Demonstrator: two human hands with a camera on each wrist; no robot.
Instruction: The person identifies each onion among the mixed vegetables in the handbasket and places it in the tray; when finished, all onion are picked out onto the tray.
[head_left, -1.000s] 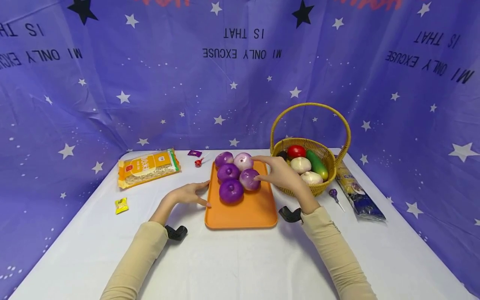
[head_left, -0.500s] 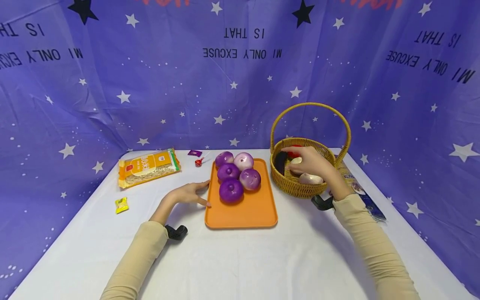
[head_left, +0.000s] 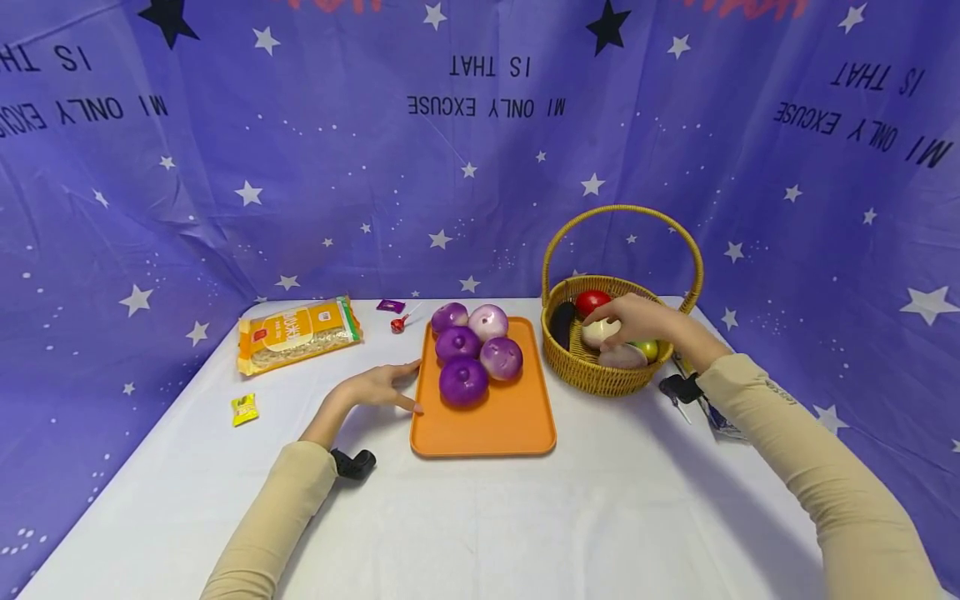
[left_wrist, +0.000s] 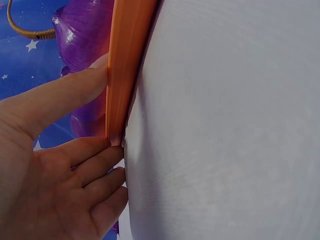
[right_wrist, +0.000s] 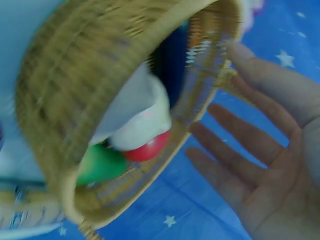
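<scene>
Several purple onions (head_left: 462,382) sit together on an orange tray (head_left: 483,436) in the head view. My left hand (head_left: 381,388) touches the tray's left edge, its thumb and fingertips at the rim (left_wrist: 121,75) in the left wrist view. Over the wicker basket (head_left: 603,379) is my right hand (head_left: 637,321), fingers spread and nothing held. Below its fingertips lies a white, rounded vegetable (head_left: 597,333), with a second pale one (head_left: 623,356) in front, partly shaded. The right wrist view shows the palm (right_wrist: 270,200) open beside the basket rim.
Also in the basket are a red tomato (head_left: 592,302), a dark eggplant (head_left: 562,325) and a partly hidden green vegetable (head_left: 647,348). The tall handle (head_left: 622,208) arches over it. A yellow food bag (head_left: 300,335), yellow candy (head_left: 244,409) and red lollipop (head_left: 398,325) lie left.
My right hand has let go of the pale purple onion on the tray and moved right, over the basket. The onion stays among the others. The left hand has stayed at the tray edge.
</scene>
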